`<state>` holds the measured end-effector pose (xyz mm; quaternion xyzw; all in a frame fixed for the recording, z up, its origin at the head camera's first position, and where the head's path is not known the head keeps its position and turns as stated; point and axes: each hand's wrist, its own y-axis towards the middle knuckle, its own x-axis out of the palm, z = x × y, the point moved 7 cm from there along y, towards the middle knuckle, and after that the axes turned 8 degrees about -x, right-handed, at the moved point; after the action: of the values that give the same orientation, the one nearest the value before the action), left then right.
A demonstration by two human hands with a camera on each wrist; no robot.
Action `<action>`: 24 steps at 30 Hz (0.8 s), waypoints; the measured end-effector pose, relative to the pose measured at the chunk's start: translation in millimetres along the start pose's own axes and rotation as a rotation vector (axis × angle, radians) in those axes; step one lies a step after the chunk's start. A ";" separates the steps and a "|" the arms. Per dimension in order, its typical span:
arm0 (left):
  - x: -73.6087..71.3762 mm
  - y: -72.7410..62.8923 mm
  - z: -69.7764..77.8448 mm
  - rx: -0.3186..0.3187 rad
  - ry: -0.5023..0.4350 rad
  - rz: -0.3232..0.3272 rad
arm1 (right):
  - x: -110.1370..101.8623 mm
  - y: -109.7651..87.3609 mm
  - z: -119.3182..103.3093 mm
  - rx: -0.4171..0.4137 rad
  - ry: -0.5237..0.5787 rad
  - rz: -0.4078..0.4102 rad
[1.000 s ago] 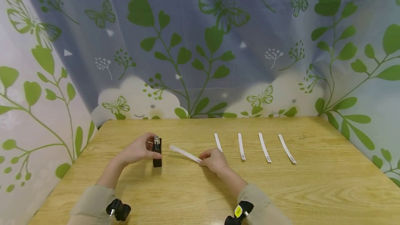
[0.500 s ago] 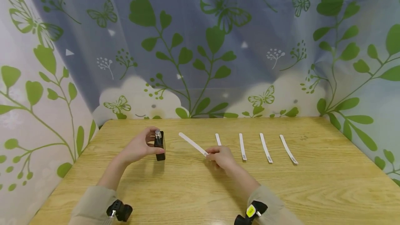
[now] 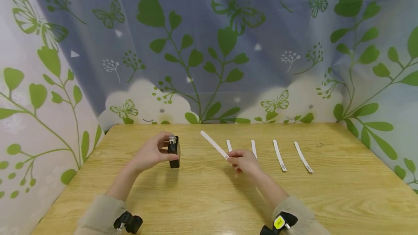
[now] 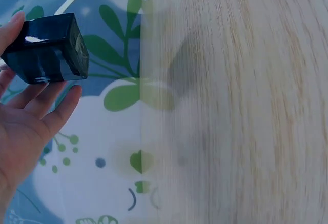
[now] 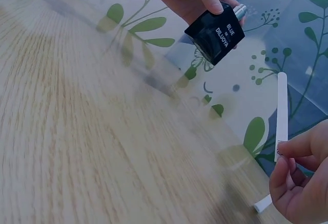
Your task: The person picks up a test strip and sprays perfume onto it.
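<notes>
My left hand (image 3: 151, 156) grips a black square perfume bottle (image 3: 175, 147) with a silver spray nozzle, held upright above the table. White lettering shows on the bottle (image 5: 220, 33) in the right wrist view; its glossy base is turned to the left wrist camera. Right of it, my right hand (image 3: 245, 161) pinches a white paper test strip (image 3: 213, 145) by its printed lower end. The strip slants up and left, its rounded tip pointing away from me, with a gap between it and the bottle.
Several more white strips lie in a spaced row on the wooden table (image 3: 202, 202), among them one strip (image 3: 278, 155) and the rightmost strip (image 3: 303, 157). My right hand partly covers the two left ones. A leaf-patterned curtain (image 3: 209, 64) hangs behind the table.
My right hand has carried the strip to the right, away from the bottle, raising its tip. My left hand has shifted slightly right and up with the bottle.
</notes>
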<state>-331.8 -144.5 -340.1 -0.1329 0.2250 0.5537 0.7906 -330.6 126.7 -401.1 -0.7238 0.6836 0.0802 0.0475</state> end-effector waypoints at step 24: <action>32.8 -2.2 28.3 0.139 0.001 -0.093 | -28.0 -10.7 2.9 0.005 0.036 -0.003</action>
<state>-314.5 -105.5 -332.2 -0.0881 0.2571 0.4994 0.8226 -321.6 155.4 -399.4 -0.7260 0.6835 0.0656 0.0372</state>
